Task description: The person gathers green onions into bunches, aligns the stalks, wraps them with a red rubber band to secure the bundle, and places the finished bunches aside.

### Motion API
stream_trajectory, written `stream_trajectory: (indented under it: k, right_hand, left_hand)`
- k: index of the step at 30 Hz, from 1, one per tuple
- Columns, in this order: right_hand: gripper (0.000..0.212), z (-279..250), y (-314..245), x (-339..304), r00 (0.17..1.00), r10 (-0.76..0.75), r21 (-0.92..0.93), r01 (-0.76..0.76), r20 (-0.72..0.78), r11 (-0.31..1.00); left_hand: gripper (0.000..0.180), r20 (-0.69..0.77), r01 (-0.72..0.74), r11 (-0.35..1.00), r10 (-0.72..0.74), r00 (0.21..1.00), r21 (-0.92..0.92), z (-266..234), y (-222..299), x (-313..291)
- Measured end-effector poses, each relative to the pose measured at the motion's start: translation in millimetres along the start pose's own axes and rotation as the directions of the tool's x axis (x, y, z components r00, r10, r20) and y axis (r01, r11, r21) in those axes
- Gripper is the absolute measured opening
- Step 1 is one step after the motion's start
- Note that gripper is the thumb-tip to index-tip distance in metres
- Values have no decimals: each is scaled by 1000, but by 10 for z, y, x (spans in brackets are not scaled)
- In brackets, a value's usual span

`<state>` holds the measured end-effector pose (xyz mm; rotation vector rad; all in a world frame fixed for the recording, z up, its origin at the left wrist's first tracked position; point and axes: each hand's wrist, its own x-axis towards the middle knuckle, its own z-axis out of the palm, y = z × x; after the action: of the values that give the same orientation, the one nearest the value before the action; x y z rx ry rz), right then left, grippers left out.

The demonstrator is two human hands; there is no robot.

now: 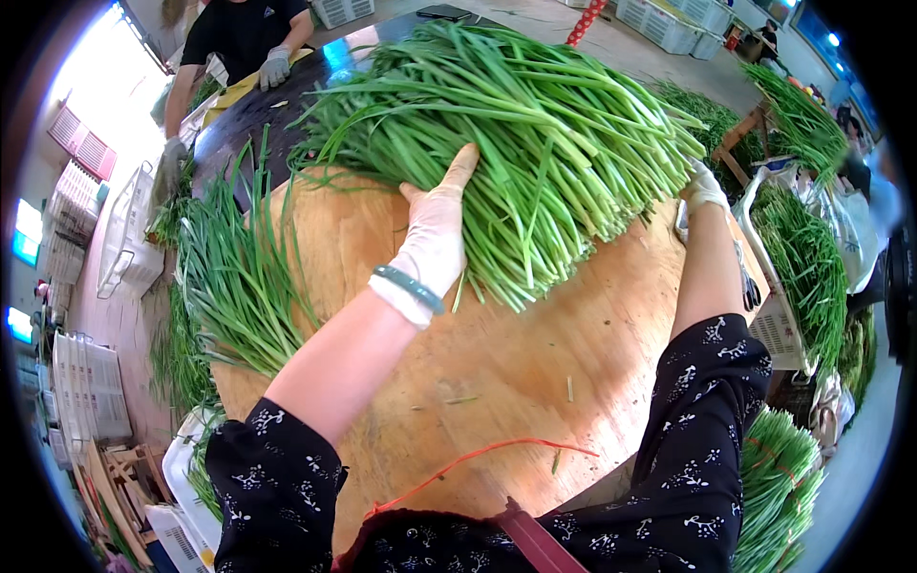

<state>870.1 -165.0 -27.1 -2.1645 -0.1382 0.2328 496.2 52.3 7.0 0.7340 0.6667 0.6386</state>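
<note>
A large loose bundle of green garlic chives (516, 134) lies across the far part of the wooden board, its pale cut ends toward the right. My left hand (435, 229), in a white glove with bare fingertips, grips the bundle's near side, thumb over the stalks and other fingers partly hidden. My right hand (704, 186), also gloved, is against the cut ends at the right; its fingers are mostly hidden by the stalks. A smaller heap of chives (239, 267) lies on the board's left edge, apart from my hands.
An orange string (487, 454) lies near the front of the wooden board (478, 382). Chive scraps dot the wood. A dark metal tool (750, 282) is at the right edge. More chives (798, 258) fill a container at right. Across the table stands a gloved co-worker (244, 43).
</note>
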Motion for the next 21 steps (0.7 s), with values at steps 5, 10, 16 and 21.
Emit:
stream_trajectory:
  k: [5, 10, 16, 21]
  right_hand:
    - [49, -233, -214, -541, 990, 11, 34, -16, 144, 999]
    - [47, -636, -705, -1320, 974, -66, -11, 70, 217, 998]
    - [38, -422, -1651, -2276, 773, -632, -107, 625, -53, 773]
    - [80, 353, -2121, -2895, 767, -545, -656, 607, 337, 448]
  left_hand:
    - [125, 52, 55, 998, -53, 997, -35, -47, 230, -132]
    - [108, 131, 149, 969, -176, 976, 198, -353, 598, -353]
    - [89, 176, 131, 969, -169, 970, 210, -792, 657, -376]
    - [92, 20, 214, 910, -236, 971, 356, -750, 987, -920]
